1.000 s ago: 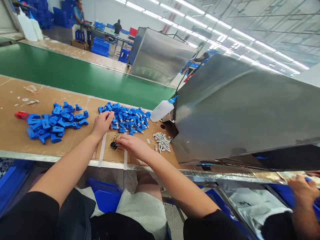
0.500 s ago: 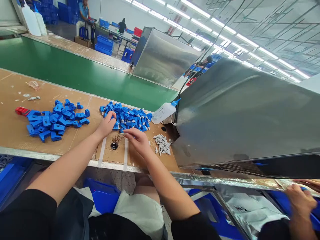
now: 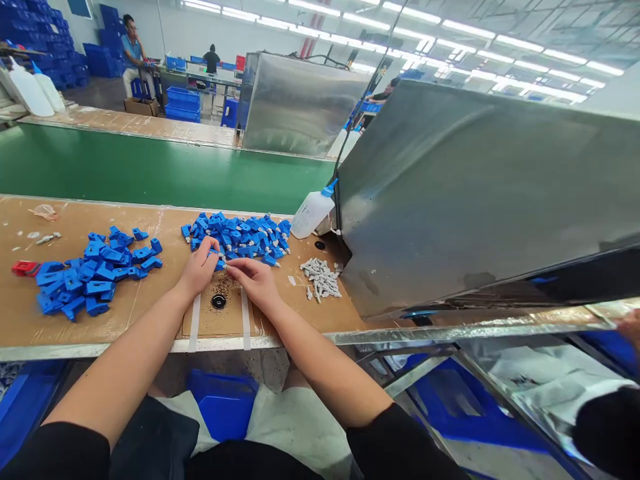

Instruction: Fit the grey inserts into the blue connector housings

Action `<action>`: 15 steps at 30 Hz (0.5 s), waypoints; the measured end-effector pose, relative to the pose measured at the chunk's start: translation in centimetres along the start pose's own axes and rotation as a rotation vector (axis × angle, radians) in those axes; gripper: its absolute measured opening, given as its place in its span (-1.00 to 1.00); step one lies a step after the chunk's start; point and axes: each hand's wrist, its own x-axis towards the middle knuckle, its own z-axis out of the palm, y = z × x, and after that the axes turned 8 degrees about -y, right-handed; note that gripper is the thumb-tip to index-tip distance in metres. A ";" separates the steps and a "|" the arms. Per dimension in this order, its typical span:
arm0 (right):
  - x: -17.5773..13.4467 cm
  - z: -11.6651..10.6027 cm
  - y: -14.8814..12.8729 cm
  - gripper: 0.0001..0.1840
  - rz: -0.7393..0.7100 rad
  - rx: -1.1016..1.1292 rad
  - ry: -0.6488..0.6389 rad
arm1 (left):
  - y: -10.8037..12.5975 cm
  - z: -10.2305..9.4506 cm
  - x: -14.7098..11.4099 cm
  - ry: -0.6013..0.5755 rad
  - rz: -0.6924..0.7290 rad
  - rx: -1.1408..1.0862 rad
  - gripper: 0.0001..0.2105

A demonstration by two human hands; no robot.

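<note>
My left hand [image 3: 200,268] is closed around a small blue plastic block [image 3: 220,265], mostly hidden by the fingers. My right hand [image 3: 256,281] meets it from the right, thumb and fingertips pinched at the block's end on a small pale grey part that barely shows. Just behind both hands spreads a heap of blue blocks [image 3: 245,233], several with pale tips sticking out. To the right lies a pile of small grey parts [image 3: 321,277]. Below the hands, a round black disc [image 3: 219,301] sits on the cardboard among dark crumbs, between two white tape strips.
Another pile of blue blocks [image 3: 100,270] lies at left, beside a red piece [image 3: 25,268]. A white bottle with a blue nozzle [image 3: 313,212] leans by a large metal hood [image 3: 480,200]. A green belt [image 3: 150,175] runs behind. A co-worker's hand [image 3: 631,328] shows at far right.
My view has tilted and shifted, so the bench sits differently in the picture. My hands have come closer together, the right fingertips now at the block in my left hand.
</note>
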 end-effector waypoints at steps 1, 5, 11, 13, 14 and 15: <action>0.1 0.2 0.1 -0.70 -0.006 0.005 -0.001 | 0.0 0.0 0.0 0.006 0.013 0.011 -0.94; 0.2 0.1 0.0 -0.74 -0.042 -0.153 -0.045 | 0.2 -0.1 0.2 0.029 0.032 0.083 -0.95; -0.4 -0.5 -0.8 -0.68 -0.093 -0.391 -0.203 | 1.0 0.1 0.0 0.005 -0.008 0.208 -0.89; -0.7 -0.5 -0.7 -0.67 -0.097 -0.361 -0.205 | 1.4 0.4 -0.2 -0.003 -0.008 0.242 -0.87; -0.8 -0.5 -0.7 -0.66 -0.103 -0.351 -0.202 | 1.5 0.5 -0.2 -0.007 -0.002 0.257 -0.87; -0.8 -0.6 -0.6 -0.66 -0.110 -0.350 -0.197 | 1.7 0.7 -0.3 -0.011 0.010 0.268 -0.87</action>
